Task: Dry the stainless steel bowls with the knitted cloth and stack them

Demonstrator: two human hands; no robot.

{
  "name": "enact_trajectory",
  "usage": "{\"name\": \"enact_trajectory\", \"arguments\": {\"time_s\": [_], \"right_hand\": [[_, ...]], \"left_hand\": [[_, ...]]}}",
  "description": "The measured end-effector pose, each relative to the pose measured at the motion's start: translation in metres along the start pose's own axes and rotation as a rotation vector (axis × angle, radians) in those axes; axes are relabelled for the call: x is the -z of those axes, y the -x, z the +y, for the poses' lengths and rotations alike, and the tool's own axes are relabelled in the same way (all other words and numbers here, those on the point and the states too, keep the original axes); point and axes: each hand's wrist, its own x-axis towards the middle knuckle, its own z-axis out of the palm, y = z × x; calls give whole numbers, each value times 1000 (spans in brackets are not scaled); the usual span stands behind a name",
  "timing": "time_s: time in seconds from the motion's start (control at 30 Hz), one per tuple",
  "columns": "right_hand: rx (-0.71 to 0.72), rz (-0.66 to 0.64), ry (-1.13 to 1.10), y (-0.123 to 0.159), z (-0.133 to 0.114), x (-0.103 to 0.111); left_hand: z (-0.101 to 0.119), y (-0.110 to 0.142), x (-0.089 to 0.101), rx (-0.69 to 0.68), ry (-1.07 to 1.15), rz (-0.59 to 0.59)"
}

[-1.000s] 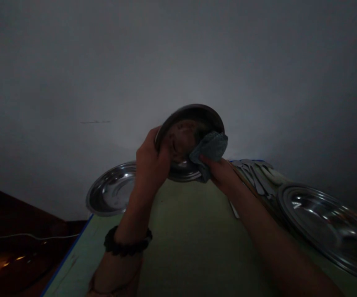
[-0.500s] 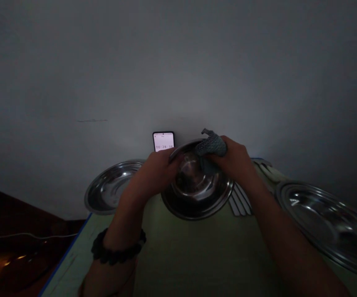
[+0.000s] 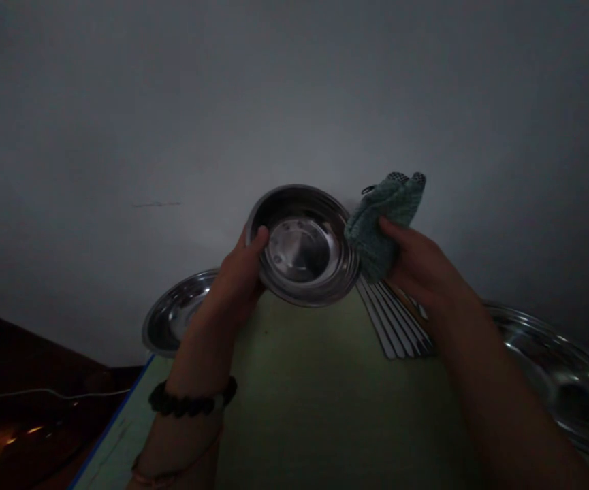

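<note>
A shiny metal bowl (image 3: 301, 252) is held up above the table, its inside tilted toward me. My left hand (image 3: 237, 279) grips its left rim, thumb inside and fingers behind. My right hand (image 3: 417, 262) is closed on a folded green cloth (image 3: 386, 211) with a dark patterned edge. The cloth is at the bowl's right rim; I cannot tell whether it touches. Beneath the right hand, several flat metal strips, perhaps knives (image 3: 396, 323), lie side by side on the table.
A metal basin (image 3: 169, 320) stands at the table's left, partly behind my left arm. Another large metal basin (image 3: 564, 367) is at the right, partly behind my right arm. The pale green table (image 3: 299, 395) meets a grey wall (image 3: 294, 95). A white cable (image 3: 43, 391) runs at lower left.
The bowl has been raised and turned to face me more. My right hand has drawn the cloth out of the bowl, to the right. The phone behind is now hidden.
</note>
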Motion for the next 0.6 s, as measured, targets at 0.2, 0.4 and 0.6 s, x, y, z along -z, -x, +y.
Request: {"name": "enact_trajectory", "arguments": {"time_s": [0.2, 0.4, 0.6], "right_hand": [[-172, -160, -325, -5, 20, -9], [-71, -155, -464, -6, 31, -3], [115, 10, -254, -3, 17, -11]], "left_hand": [[-10, -5, 2, 71, -31, -40], [-11, -8, 15, 24, -103, 27], [-15, -5, 10, 97, -119, -93]]}}
